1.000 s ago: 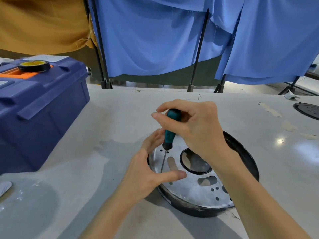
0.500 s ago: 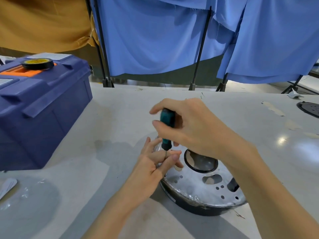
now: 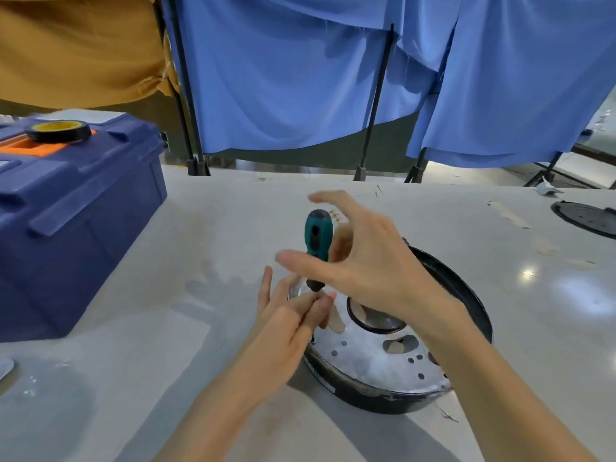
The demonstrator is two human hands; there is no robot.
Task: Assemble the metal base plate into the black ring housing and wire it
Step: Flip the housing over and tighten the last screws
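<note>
Wide open right hand [image 3: 366,261] around screwdriver [image 3: 318,233]

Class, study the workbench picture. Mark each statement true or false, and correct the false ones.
1. A roll of tape lies on top of the blue toolbox. True.
2. The screwdriver has a red handle. False: the handle is teal and black.
3. The left hand pinches the screwdriver's shaft just above the metal plate. True.
4. The metal plate lies on the table beside the black ring. False: the plate sits inside the ring.
5. The right hand rests flat on the table. False: it is raised, with its fingers spread around the screwdriver's handle.
</note>
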